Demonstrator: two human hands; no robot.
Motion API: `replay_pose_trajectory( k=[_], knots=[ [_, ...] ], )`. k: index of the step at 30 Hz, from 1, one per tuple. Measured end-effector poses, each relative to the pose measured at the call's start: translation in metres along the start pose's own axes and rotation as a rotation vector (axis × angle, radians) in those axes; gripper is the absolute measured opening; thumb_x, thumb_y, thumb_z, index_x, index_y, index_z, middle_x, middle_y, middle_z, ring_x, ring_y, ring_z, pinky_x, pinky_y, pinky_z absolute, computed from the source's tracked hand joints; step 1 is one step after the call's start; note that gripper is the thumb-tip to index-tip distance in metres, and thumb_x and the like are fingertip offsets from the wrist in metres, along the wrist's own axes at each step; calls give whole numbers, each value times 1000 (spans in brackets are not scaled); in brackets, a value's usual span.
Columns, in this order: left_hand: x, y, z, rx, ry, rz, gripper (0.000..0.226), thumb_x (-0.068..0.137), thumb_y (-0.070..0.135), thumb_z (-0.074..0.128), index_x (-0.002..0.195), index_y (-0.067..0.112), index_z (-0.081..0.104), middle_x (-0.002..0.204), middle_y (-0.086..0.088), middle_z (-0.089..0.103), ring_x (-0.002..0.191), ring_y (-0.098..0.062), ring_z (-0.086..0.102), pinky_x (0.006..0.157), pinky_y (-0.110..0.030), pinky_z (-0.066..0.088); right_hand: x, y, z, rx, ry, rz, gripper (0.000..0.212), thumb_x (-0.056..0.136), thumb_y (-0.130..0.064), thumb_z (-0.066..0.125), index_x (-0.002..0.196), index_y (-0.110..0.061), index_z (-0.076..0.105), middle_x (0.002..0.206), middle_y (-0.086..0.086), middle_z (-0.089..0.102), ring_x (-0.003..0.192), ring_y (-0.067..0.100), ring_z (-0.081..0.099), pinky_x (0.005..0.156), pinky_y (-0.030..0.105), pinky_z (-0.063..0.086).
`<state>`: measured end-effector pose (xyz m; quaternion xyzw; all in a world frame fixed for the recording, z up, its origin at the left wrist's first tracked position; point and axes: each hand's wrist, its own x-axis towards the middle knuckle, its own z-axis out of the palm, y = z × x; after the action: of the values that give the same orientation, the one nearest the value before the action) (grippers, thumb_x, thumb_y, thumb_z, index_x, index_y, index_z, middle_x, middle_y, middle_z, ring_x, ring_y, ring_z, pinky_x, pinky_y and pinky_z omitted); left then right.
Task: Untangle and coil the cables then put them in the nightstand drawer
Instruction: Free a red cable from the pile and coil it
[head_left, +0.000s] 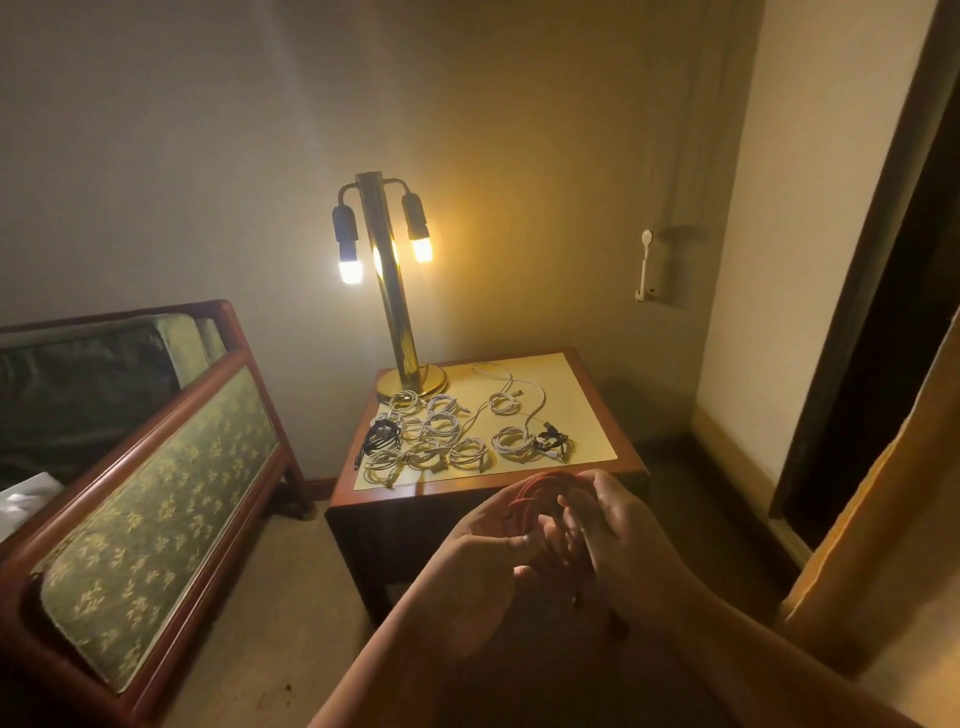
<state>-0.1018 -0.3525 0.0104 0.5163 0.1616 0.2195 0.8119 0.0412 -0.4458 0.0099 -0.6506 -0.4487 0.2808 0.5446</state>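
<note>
The nightstand in front of me has a wooden rim around a pale yellow top. A brass lamp stands at its far left corner. Nearer me lie many coiled white cables, a black coil by the left edge, one loose white cable trailing behind, and a dark coil to the right

Left hand and right hand — both bare, forearms bare too

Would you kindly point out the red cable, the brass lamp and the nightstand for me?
red cable (522, 499): head view, left arc of its loop.
brass lamp (387, 291): head view, upright column.
nightstand (571, 405): head view, bare top.
</note>
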Motion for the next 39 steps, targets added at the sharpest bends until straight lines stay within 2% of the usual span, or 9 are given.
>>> replay_pose_trajectory(
  k=[3,7,12,15,20,25,29,35,39],
  knots=[
    [0,-2,2,-69,-29,-3,58,71,4,73,128,7,67,107,-16,68,97,-27,67,82,-38,56,-3,-4,0,25,-28,-1,14,105,-27,45,109,-20,56,87,-1,71,77,1,72,60,17,55],
    [0,-2,3,-83,-67,21,54,74,5,71,128,2,66,105,-16,67,96,-29,66,84,-41,55,-5,-8,1,17,-56,-29,12,104,-28,46,108,-21,55,87,-3,71,77,0,72,60,16,55],
    [-3,-1,5,-82,-83,43,50,79,9,69,127,1,65,103,-14,67,96,-26,65,86,-42,51,-4,-7,2,-116,-16,-54,27,93,-52,42,102,-29,53,83,-6,69,77,-4,69,62,15,55],
    [-3,-3,6,-103,-72,42,57,72,22,85,124,5,69,101,-11,69,91,-21,66,85,-40,50,-3,-8,2,-156,-10,-56,34,89,-59,40,98,-29,52,76,-7,66,68,-6,65,61,13,52],
    [-3,-1,11,-150,-97,90,57,62,22,94,115,11,76,92,-8,74,82,-19,72,72,-34,59,-3,-7,2,-110,4,-47,29,96,-48,43,105,-23,56,76,-5,65,67,-5,65,60,15,52],
    [5,-3,7,-82,119,149,66,58,25,98,114,3,73,105,-22,70,90,-30,72,76,-42,61,3,-4,-8,-88,69,-15,23,104,-35,43,108,-17,57,75,-5,62,58,-6,62,54,14,49],
    [7,-11,3,57,301,242,45,62,24,89,100,3,78,105,-26,71,93,-37,71,74,-40,61,5,-2,-15,-106,95,-2,21,104,-34,42,100,-18,55,74,-2,60,56,-4,59,54,14,49],
    [5,-15,15,119,406,229,39,77,35,86,102,6,78,105,-27,73,96,-46,71,90,-70,52,5,4,-13,-80,115,37,16,106,-29,44,100,-18,53,79,-1,62,59,-10,61,52,10,47],
    [4,-18,24,186,416,235,48,73,40,87,109,11,75,106,-23,74,98,-45,72,89,-67,54,3,8,-8,-119,158,23,13,104,-28,48,109,-17,53,84,-2,65,67,-1,68,55,14,52]
  ],
)
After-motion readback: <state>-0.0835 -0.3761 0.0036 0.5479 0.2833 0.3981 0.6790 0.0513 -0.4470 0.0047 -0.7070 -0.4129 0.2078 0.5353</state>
